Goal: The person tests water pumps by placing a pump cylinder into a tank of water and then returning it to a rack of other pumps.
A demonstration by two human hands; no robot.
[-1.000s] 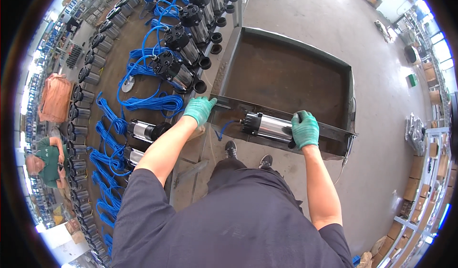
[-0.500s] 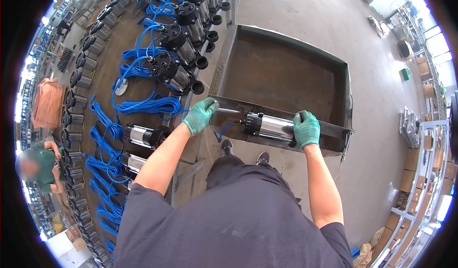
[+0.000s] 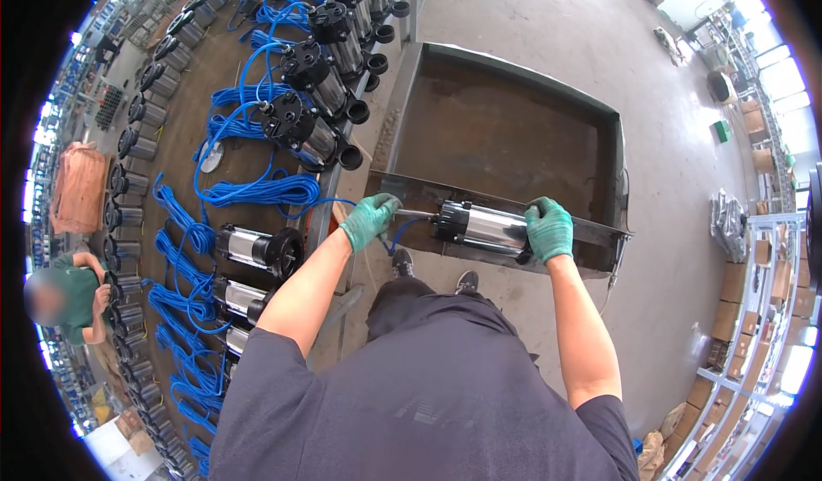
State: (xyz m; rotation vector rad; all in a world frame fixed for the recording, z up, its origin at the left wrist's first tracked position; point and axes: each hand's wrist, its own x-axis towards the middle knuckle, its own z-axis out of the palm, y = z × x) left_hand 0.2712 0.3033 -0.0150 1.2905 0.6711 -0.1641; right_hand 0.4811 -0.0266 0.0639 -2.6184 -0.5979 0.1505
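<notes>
A steel-bodied pump (image 3: pixel 495 228) with black ends lies on its side across the near ledge of a dark metal trough (image 3: pixel 390 134). My right hand (image 3: pixel 549 229), in a green glove, is closed around the pump's right end. My left hand (image 3: pixel 370 222), gloved the same way, grips a slim metal rod-shaped tool (image 3: pixel 414 214). The tool's far tip meets the black left end of the pump; its exact kind does not show. A blue cable (image 3: pixel 396 243) runs from that end, below the tool, toward the bench.
To the left, a long bench (image 3: pixel 248 160) carries several upright pumps (image 3: pixel 300 130), coiled blue cables (image 3: pixel 261 191) and pumps lying down (image 3: pixel 244 246). A co-worker in green (image 3: pixel 79 297) is at the far left. Shelving with cartons (image 3: pixel 753 310) stands at the right.
My left hand has shifted slightly right and nearer to me, with the tool now more level. My right hand and the pump stay nearly in place. The co-worker's hands have moved.
</notes>
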